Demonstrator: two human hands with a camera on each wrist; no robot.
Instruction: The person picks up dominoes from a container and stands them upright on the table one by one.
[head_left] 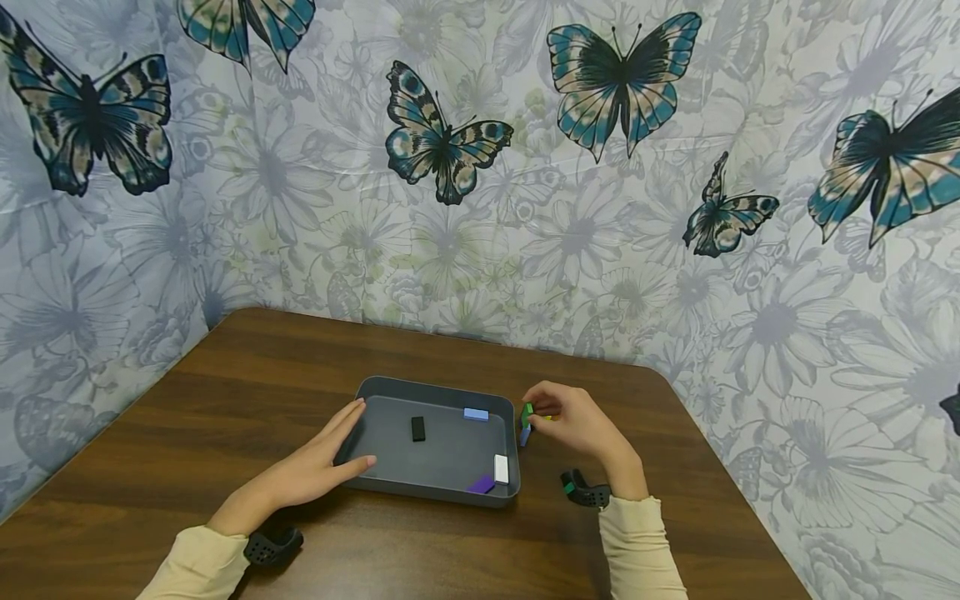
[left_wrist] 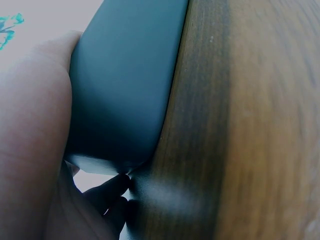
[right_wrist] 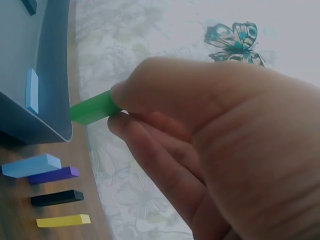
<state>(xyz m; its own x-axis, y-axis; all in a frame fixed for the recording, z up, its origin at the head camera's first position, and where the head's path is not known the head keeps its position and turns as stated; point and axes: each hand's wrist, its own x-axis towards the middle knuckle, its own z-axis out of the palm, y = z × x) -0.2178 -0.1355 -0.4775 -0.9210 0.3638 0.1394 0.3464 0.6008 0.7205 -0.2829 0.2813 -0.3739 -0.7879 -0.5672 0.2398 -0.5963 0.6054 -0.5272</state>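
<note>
Green block (head_left: 527,415), right of centre in the head view: the right hand (head_left: 573,417) pinches it just beside the right wall of the tray (head_left: 442,458). The left hand (head_left: 318,462), its grip wide with fingers extended, touches the tray's left side; light, even pressure should steady it best. Inside that one tray are four blocks: one black block (head_left: 417,428), one blue block (head_left: 476,414), one white block (head_left: 501,469), one purple block (head_left: 482,484). The left wrist view shows the tray's outer wall at upper centre. In the right wrist view, left of centre, a narrow grip holds the green block by one end; firm fingertips and clearance from the rim would serve well. At lower left, four more are on the worktop (right_wrist: 92,200): one second blue block (right_wrist: 31,166), one second purple block (right_wrist: 55,175), one second black block (right_wrist: 57,198), one yellow block (right_wrist: 63,220).
</note>
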